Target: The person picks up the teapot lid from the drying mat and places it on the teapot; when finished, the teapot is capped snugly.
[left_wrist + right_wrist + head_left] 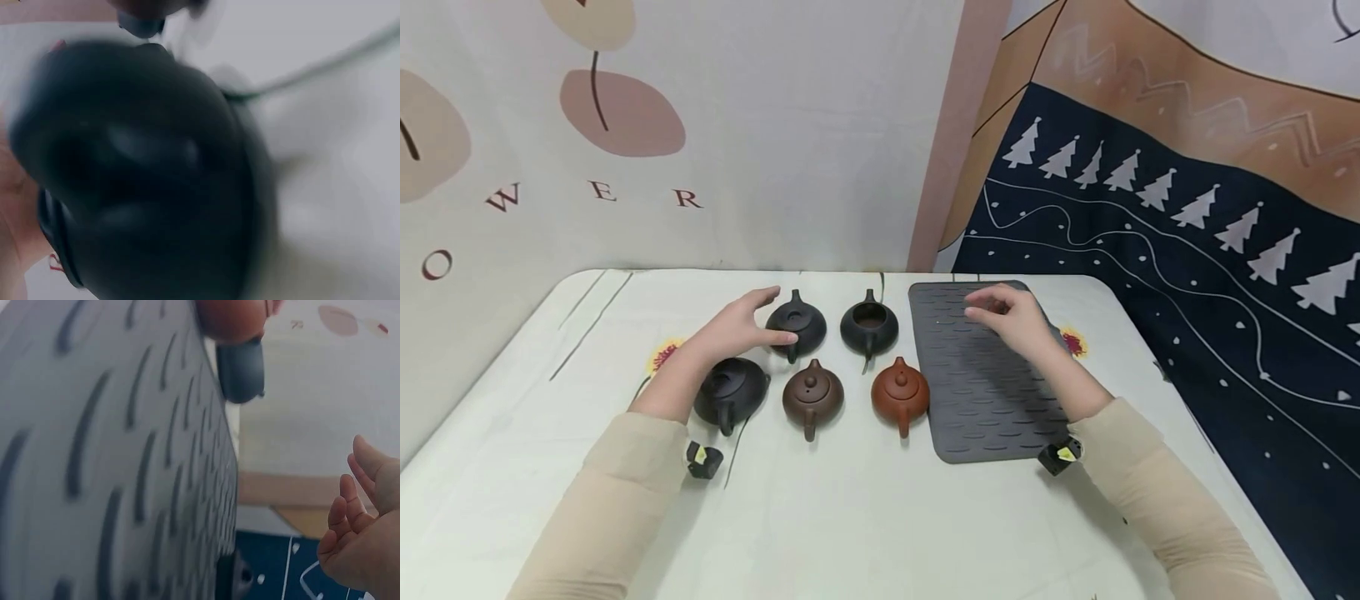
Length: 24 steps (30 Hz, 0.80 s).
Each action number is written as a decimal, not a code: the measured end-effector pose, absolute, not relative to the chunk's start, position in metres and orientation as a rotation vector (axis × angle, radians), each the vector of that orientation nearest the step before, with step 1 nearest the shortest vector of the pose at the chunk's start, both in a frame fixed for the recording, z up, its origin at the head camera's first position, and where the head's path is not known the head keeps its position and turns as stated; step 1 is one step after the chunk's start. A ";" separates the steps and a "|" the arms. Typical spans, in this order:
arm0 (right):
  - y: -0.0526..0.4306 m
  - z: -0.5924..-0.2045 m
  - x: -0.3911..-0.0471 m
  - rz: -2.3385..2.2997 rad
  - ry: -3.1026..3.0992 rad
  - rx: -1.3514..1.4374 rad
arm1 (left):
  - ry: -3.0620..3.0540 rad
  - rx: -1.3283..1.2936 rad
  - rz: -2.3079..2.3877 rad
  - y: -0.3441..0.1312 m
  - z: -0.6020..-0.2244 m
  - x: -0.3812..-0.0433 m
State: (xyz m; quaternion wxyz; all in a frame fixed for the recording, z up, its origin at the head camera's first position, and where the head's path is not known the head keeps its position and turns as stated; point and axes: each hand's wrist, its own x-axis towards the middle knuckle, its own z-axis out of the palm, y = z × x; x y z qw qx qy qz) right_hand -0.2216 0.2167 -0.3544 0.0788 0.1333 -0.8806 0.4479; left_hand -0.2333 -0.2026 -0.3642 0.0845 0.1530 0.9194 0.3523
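My left hand (730,329) reaches over the black teapot at the front left, thumb and fingers spread around the left side of the back-left black teapot (801,321). The thumb overlaps that pot's near side in the head view. Large and blurred in the left wrist view, a black teapot (144,175) hides much of the hand. My right hand (1011,317) hovers over the grey ribbed mat (973,417), fingers loosely bent and holding nothing. In the right wrist view, the right hand (369,531) shows thumb and fingers apart.
Front row: a black teapot (733,387), a brown teapot (812,400) and a reddish-brown teapot (901,396) beside the mat's left edge. Behind them stands a lidless black teapot (869,329). A white cloth (865,525) with printed flowers covers the table; a curtain hangs behind.
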 end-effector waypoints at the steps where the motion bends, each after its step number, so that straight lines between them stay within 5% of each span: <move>1: 0.221 -0.356 -0.222 1.339 -2.637 0.382 | 2.748 0.463 1.066 -0.200 -0.362 -0.232; 24: 0.279 -0.384 -0.239 1.205 -2.644 0.184 | 2.613 0.610 1.353 -0.132 -0.366 -0.214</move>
